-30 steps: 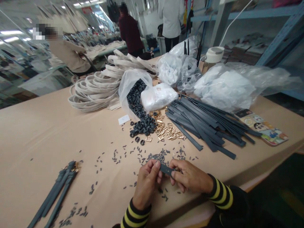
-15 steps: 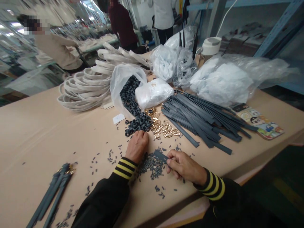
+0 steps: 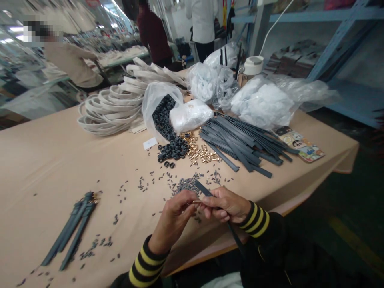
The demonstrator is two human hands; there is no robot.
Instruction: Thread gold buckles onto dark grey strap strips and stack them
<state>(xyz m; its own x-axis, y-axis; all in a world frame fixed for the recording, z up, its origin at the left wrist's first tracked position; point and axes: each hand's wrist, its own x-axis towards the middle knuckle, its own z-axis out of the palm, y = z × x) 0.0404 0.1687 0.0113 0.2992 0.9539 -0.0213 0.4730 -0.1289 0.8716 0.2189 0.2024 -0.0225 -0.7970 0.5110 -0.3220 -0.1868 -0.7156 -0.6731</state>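
My right hand (image 3: 229, 206) is closed on a dark grey strap (image 3: 204, 189), whose flat end sticks out past the fingers while its tail hangs down over the table edge. Against it, my left hand (image 3: 177, 214) pinches a small gold-coloured piece (image 3: 197, 201), mostly covered by the fingertips. Just beyond both hands lies a heap of tiny dark pieces (image 3: 189, 183). Farther back are a pile of dark loops (image 3: 174, 149), partly spilling from a plastic bag (image 3: 147, 106), and a pile of gold rectangular buckles (image 3: 204, 155).
Many loose dark straps (image 3: 237, 140) lie to the right, beside a phone in a cartoon case (image 3: 303, 146). Several straps with gold fittings (image 3: 75, 226) rest at the left. Coiled cream webbing (image 3: 111, 108) and stuffed plastic bags (image 3: 261, 102) stand behind. Other people are in the background.
My left hand has drawn back from the dark loops to meet my right hand, now pinching a small gold-coloured piece. The strap has come nearer to me, and the view has shifted slightly.
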